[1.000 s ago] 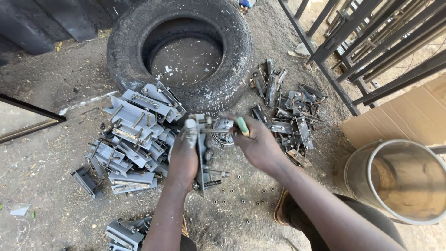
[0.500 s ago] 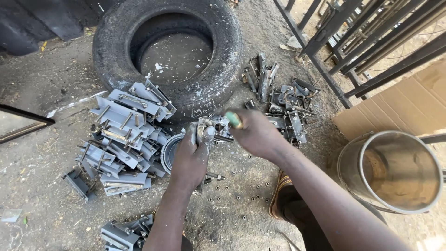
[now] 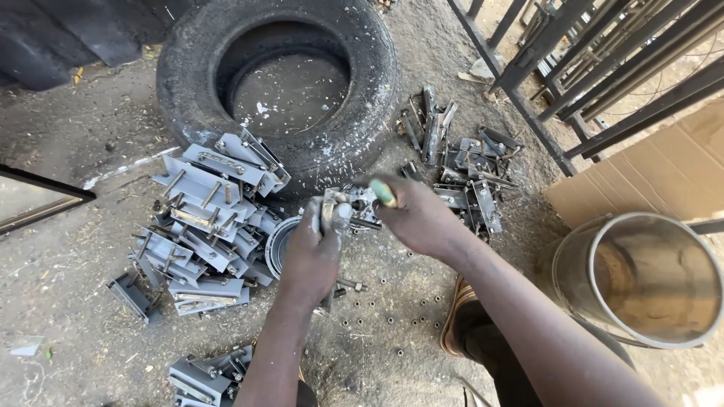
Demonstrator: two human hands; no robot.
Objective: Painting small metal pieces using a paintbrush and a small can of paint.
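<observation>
My left hand [image 3: 313, 252] grips a grey metal bracket [image 3: 335, 211] and holds it upright over the dirt ground. My right hand [image 3: 418, 215] is closed around a green-handled tool [image 3: 383, 192] whose tip meets the bracket's top. Beneath my left hand a small round tin [image 3: 275, 243] sits on the ground, partly hidden. Several small nuts [image 3: 392, 309] lie scattered in the dirt under my forearms.
A stack of grey painted brackets [image 3: 204, 226] lies at left, unpainted metal parts [image 3: 467, 177] at right. An old tyre [image 3: 279, 83] lies ahead. A metal drum [image 3: 641, 279], cardboard [image 3: 656, 169] and a steel frame [image 3: 588, 68] stand at right. More brackets [image 3: 207, 377] lie near my left elbow.
My view has shifted slightly. Both hands stay on the bracket, and my right hand has turned the green-handled tool a little at its top.
</observation>
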